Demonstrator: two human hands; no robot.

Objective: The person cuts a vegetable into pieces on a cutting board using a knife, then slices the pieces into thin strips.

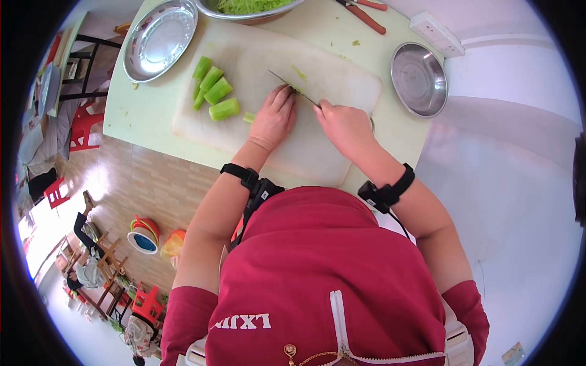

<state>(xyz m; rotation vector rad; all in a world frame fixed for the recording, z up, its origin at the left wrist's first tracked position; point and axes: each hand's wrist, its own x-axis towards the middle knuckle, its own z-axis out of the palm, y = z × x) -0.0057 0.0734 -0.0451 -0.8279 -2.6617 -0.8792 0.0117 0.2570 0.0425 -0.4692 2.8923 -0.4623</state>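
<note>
While the right hand (347,128) was closed round the handle of a thin, dark-edged knife (310,100), the left hand (274,116) lay over the board with its fingers bent together against the blade; what lay beneath that palm was hidden, so I could not tell whether it gripped anything, though a small pale green piece (249,117) showed just beside it. The blade slanted across a whitish rectangular cutting board (342,79), faintly stained and dotted with green scraps. On its left part sat a cluster of thick, bright green vegetable chunks (218,91), well apart from the knife. The board rested on a pale green bench (140,116), with a shiny round steel dish (160,39) at its far left corner, a steel bowl (250,16) of light green shreds (250,6) at the far edge and a smaller steel bowl (419,79) to the right. Near that one, a white power strip (437,33) lay by the pale wall (500,85). To the left, a wood-patterned floor (171,165) carried red plastic stools (85,127) and an orange-red bucket (143,224).
</note>
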